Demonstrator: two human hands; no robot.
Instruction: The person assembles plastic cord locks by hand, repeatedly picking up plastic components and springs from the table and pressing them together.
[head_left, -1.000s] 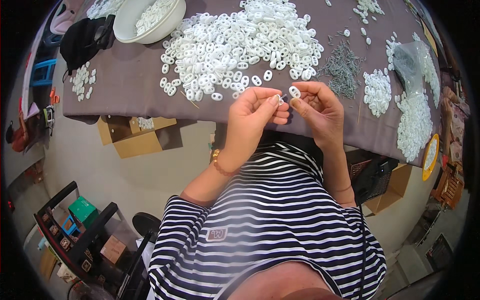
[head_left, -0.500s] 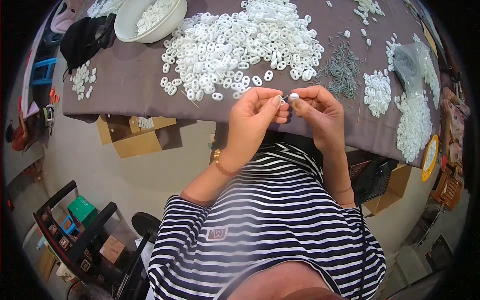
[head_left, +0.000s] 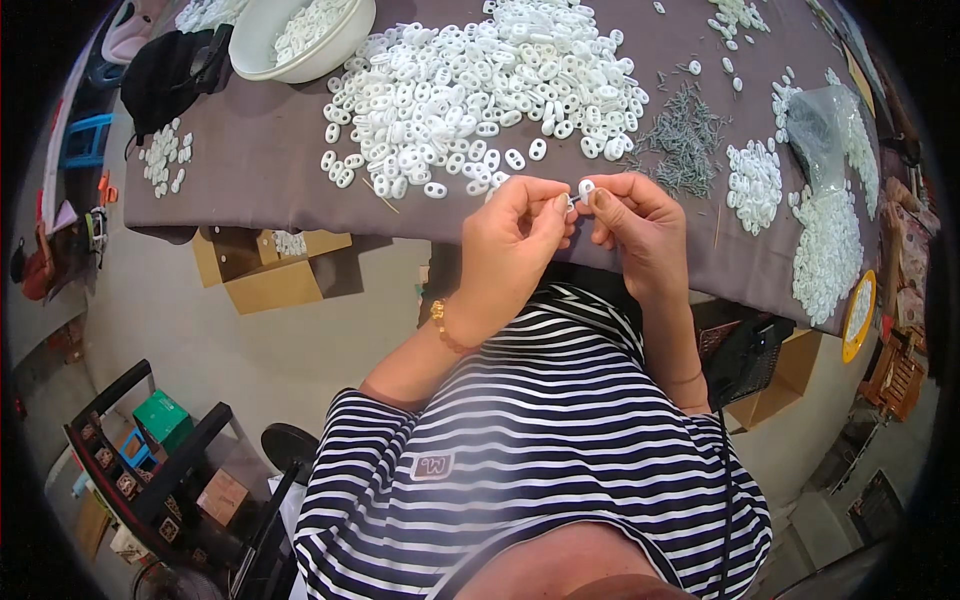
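Note:
Both of my hands meet in front of the table's near edge, fingertips almost touching. Between the thumb and index finger of my right hand (head_left: pixel 650 225) is a small white oval plastic piece (head_left: pixel 586 188). My left hand (head_left: pixel 510 240) is closed in a pinch beside it, and a thin small part shows at its fingertips, too small to name. Just beyond my hands spreads a large heap of white oval two-hole pieces (head_left: pixel 480 85). A pile of small grey pin-like parts (head_left: pixel 685 135) lies on the right, nearest my right hand.
The brown tablecloth (head_left: pixel 250 160) carries a white bowl (head_left: pixel 300 72) of pieces, a black bag (head_left: pixel 170 90), and small white piles (head_left: pixel 755 185). At the right lies a clear plastic bag (head_left: pixel 822 130). An open cardboard box (head_left: pixel 275 285) stands on the floor left, a black basket (head_left: pixel 740 355) right.
The white oval piece in my right hand has turned and shifted slightly up. My left fingertips have come a little closer to it.

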